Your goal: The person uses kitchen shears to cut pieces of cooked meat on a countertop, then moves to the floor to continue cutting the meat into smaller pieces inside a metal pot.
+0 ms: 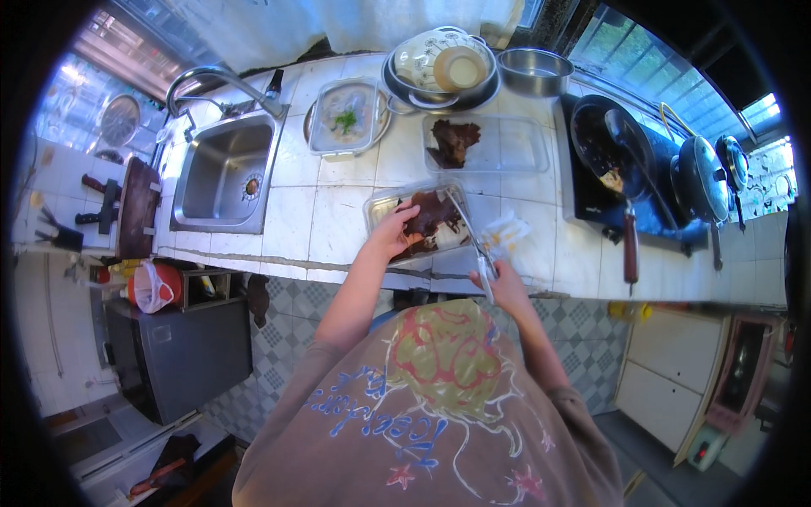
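My left hand (397,229) holds a dark brown, thin, ragged sheet of food (432,212) over a clear plastic container (375,201) near the counter's front edge. In my right hand (502,284) is a pair of metal scissors (474,244), its blades pointing up and left at the right side of that sheet. More dark pieces (418,247) lie in the container below. Behind it, a wider clear container (507,147) has another crumpled dark piece (453,143) at its left end. A crumpled, stained clear plastic bag (507,233) lies right of the scissors.
A steel sink (222,171) is at left, beside a lidded container of food (345,117) on a plate. Bowls (443,60) are stacked in a metal pot at the back, next to a steel pan (535,71). A wok (608,146) with a ladle sits on the stove (570,190) at right.
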Demonstrator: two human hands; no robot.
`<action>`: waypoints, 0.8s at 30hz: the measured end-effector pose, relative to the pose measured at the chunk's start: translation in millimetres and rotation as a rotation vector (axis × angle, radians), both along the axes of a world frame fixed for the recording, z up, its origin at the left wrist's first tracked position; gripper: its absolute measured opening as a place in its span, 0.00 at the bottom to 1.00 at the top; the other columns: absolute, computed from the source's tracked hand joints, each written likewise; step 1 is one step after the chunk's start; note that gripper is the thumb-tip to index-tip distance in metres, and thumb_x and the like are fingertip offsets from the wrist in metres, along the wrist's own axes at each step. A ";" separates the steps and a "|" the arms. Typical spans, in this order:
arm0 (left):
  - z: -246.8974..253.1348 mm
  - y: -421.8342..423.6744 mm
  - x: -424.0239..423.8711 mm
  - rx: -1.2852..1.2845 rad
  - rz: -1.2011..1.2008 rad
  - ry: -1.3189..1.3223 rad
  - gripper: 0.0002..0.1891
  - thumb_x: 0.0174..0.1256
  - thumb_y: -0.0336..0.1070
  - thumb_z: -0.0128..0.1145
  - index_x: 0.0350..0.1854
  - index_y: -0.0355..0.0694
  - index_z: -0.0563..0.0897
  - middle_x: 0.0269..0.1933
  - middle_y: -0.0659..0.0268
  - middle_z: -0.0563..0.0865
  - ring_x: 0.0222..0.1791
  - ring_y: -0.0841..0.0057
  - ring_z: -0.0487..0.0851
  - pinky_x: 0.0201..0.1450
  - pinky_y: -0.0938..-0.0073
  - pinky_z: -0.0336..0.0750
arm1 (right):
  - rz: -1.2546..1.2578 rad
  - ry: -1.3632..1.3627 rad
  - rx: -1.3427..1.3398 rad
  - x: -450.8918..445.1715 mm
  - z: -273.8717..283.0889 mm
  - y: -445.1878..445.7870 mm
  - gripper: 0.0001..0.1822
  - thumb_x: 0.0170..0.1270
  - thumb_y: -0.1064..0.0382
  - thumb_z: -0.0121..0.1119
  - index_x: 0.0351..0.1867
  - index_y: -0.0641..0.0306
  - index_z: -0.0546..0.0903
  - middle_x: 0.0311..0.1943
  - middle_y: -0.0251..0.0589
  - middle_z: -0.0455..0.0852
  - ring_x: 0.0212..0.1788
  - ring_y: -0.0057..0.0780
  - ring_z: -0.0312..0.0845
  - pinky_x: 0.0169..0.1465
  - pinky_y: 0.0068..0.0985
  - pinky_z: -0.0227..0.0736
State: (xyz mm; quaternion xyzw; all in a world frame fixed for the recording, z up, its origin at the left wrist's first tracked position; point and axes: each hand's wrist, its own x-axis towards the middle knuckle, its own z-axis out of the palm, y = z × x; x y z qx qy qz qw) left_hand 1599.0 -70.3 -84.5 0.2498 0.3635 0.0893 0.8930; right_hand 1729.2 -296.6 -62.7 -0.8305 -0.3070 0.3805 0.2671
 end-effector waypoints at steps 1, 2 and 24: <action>3.0 1.4 -1.0 0.029 -0.018 0.053 0.18 0.60 0.31 0.50 0.54 0.50 0.72 0.52 0.67 0.78 0.46 0.75 0.78 0.42 0.69 0.71 | -0.008 0.009 0.004 -0.9 0.1 -1.4 0.36 0.43 0.34 0.64 0.40 0.68 0.75 0.36 0.54 0.81 0.41 0.47 0.77 0.44 0.34 0.69; 6.5 2.4 -2.3 0.057 -0.036 0.106 0.20 0.59 0.30 0.49 0.55 0.52 0.73 0.53 0.69 0.77 0.47 0.76 0.77 0.43 0.70 0.70 | -0.016 0.018 0.008 -2.0 0.4 -2.9 0.36 0.43 0.35 0.64 0.40 0.68 0.75 0.36 0.54 0.81 0.41 0.47 0.77 0.44 0.34 0.69; 15.2 6.5 -5.5 -0.027 -0.109 -0.246 0.20 0.67 0.47 0.44 0.61 0.53 0.69 0.57 0.74 0.74 0.54 0.80 0.73 0.47 0.73 0.69 | -0.033 0.004 -0.012 -5.0 -11.8 -18.9 0.26 0.48 0.43 0.64 0.34 0.67 0.75 0.28 0.47 0.80 0.33 0.35 0.76 0.38 0.30 0.69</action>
